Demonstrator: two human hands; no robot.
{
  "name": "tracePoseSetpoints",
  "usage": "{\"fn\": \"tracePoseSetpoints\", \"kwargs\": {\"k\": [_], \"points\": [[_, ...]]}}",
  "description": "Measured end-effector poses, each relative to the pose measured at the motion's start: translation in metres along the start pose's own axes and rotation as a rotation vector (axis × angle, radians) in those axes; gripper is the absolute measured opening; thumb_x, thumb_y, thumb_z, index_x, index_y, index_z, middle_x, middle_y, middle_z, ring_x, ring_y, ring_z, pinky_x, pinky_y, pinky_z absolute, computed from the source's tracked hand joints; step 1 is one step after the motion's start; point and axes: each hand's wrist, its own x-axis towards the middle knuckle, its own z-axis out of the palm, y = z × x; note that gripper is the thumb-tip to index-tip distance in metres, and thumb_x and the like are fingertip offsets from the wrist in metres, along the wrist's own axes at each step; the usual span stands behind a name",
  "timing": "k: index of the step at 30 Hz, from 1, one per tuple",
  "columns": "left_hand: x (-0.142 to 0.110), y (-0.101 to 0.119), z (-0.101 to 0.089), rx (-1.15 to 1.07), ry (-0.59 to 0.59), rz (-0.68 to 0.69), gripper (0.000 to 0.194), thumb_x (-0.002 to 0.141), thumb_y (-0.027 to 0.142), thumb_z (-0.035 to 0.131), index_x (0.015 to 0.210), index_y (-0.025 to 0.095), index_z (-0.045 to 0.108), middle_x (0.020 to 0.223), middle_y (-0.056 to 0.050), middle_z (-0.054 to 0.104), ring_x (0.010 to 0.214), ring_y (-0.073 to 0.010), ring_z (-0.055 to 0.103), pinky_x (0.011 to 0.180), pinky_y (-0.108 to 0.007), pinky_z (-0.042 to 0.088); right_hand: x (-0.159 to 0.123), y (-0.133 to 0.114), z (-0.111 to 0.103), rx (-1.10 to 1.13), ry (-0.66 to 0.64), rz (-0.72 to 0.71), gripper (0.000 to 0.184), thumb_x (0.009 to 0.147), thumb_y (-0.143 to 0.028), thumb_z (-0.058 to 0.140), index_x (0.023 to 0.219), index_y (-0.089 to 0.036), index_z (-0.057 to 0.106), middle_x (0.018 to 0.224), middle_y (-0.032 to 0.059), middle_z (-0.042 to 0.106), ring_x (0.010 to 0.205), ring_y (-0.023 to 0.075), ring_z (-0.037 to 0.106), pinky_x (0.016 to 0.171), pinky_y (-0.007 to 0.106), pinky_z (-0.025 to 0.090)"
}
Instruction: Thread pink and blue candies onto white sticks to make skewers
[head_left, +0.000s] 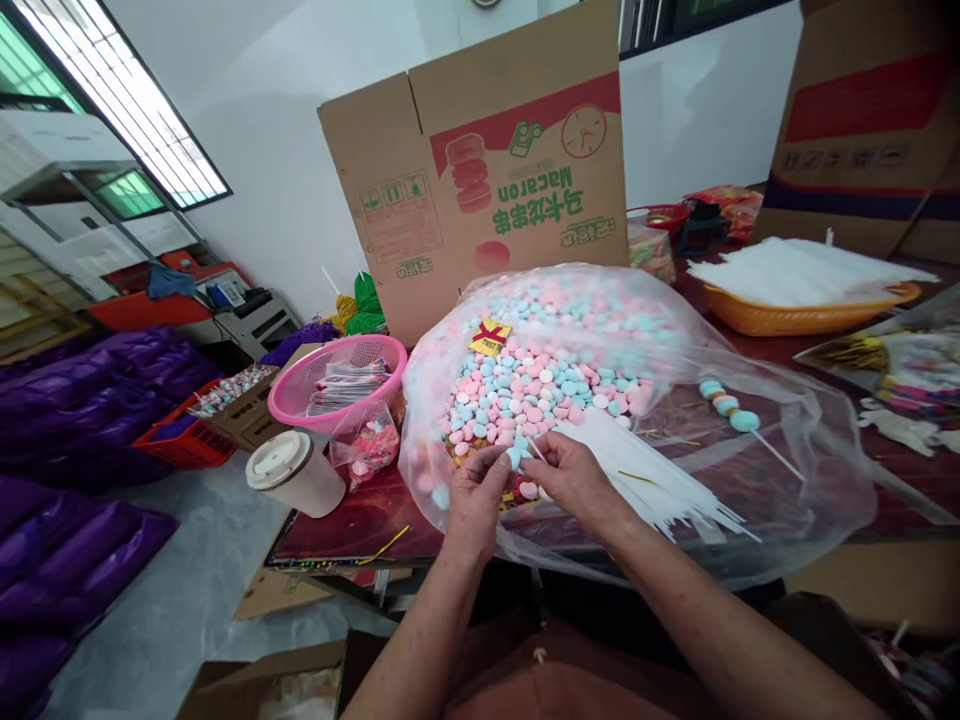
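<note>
My left hand (477, 490) pinches a light blue candy piece (517, 453) between thumb and fingers. Closed on a thin white stick (535, 449), my right hand (574, 478) meets the left one at that candy. Beneath and beyond both hands lies a heap of pink, blue and white candies (544, 385) in a large clear plastic bag (817, 440). A fan of narrow white strips (645, 465), perhaps sleeves, lies right of my right hand. Farther right, a stick with several candies threaded on it (727, 404) rests on the plastic.
A white lidded cup (296, 475) and a pink basket (337, 390) stand left on the dark red table (360, 530). A cardboard box (510, 160) rises behind the heap. An orange basket (802, 310) of white strips sits right. Purple bags (97, 410) fill the far left.
</note>
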Motion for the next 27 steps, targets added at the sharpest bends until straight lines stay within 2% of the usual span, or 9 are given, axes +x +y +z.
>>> {"fn": "tracePoseSetpoints", "kwargs": {"k": [4,8,13,17,20,23,25,27], "points": [[-0.005,0.003,0.012,0.164,-0.025,0.084,0.029,0.064,0.031,0.07,0.089,0.016,0.064,0.078,-0.001,0.064,0.066,-0.0115,0.059,0.062,-0.023,0.05,-0.002,0.005,-0.013,0.175,0.006,0.058,0.015,0.066,-0.033,0.055,0.07,-0.019,0.049,0.054,-0.0048,0.053,0.05,0.0108,0.052,0.045,0.02,0.037],[-0.006,0.006,0.013,0.322,-0.099,0.17,0.022,0.065,0.028,0.07,0.083,0.017,0.067,0.079,-0.003,0.066,0.072,-0.014,0.061,0.069,-0.025,0.05,-0.005,0.001,-0.017,0.261,0.001,0.09,0.018,0.063,-0.032,0.061,0.069,-0.02,0.049,0.053,-0.0053,0.054,0.048,0.0101,0.051,0.044,0.021,0.037],[0.009,0.002,0.0,0.243,-0.054,0.056,0.02,0.067,0.028,0.068,0.084,0.017,0.066,0.075,-0.001,0.066,0.064,-0.0128,0.06,0.062,-0.025,0.051,-0.001,-0.009,-0.007,0.453,-0.073,0.23,0.023,0.06,-0.034,0.065,0.067,-0.019,0.049,0.045,-0.0097,0.047,0.032,0.0024,0.029,0.033,0.017,0.022],[0.029,-0.001,-0.011,0.283,-0.034,0.058,0.019,0.071,0.028,0.065,0.087,0.018,0.065,0.082,-0.002,0.065,0.07,-0.0137,0.06,0.066,-0.026,0.05,0.013,-0.011,0.002,0.465,-0.06,0.297,0.025,0.06,-0.034,0.067,0.066,-0.019,0.048,0.046,-0.0083,0.051,0.031,0.0012,0.027,0.032,0.016,0.017],[0.039,0.0,-0.018,0.482,-0.139,0.206,0.016,0.077,0.026,0.057,0.088,0.018,0.066,0.087,-0.006,0.064,0.083,-0.0171,0.059,0.077,-0.029,0.048,0.026,-0.008,0.004,0.463,-0.084,0.346,0.026,0.062,-0.034,0.067,0.068,-0.019,0.047,0.048,-0.006,0.055,0.03,0.0009,0.027,0.032,0.016,0.015],[0.046,-0.001,-0.025,0.624,-0.263,0.313,0.025,0.078,0.024,0.057,0.102,0.021,0.064,0.104,-0.008,0.061,0.098,-0.0198,0.055,0.088,-0.033,0.045,0.037,-0.006,0.004,0.529,-0.118,0.39,0.03,0.063,-0.038,0.068,0.069,-0.019,0.045,0.05,-0.0058,0.056,0.029,0.0004,0.025,0.032,0.016,0.014],[0.051,-0.004,-0.03,0.565,-0.269,0.249,0.036,0.072,0.024,0.064,0.108,0.022,0.061,0.106,-0.008,0.06,0.097,-0.0197,0.056,0.085,-0.032,0.046,0.042,-0.007,0.004,0.575,-0.153,0.407,0.032,0.063,-0.04,0.069,0.07,-0.019,0.046,0.049,-0.0066,0.055,0.029,0.0005,0.024,0.032,0.017,0.014],[0.056,-0.006,-0.032,0.392,-0.204,0.081,0.04,0.066,0.024,0.07,0.105,0.02,0.062,0.09,-0.006,0.064,0.082,-0.017,0.06,0.074,-0.029,0.05,0.046,-0.008,0.003,0.593,-0.226,0.424,0.029,0.067,-0.042,0.066,0.073,-0.019,0.049,0.043,-0.0085,0.048,0.03,0.0012,0.024,0.033,0.017,0.015]]}}
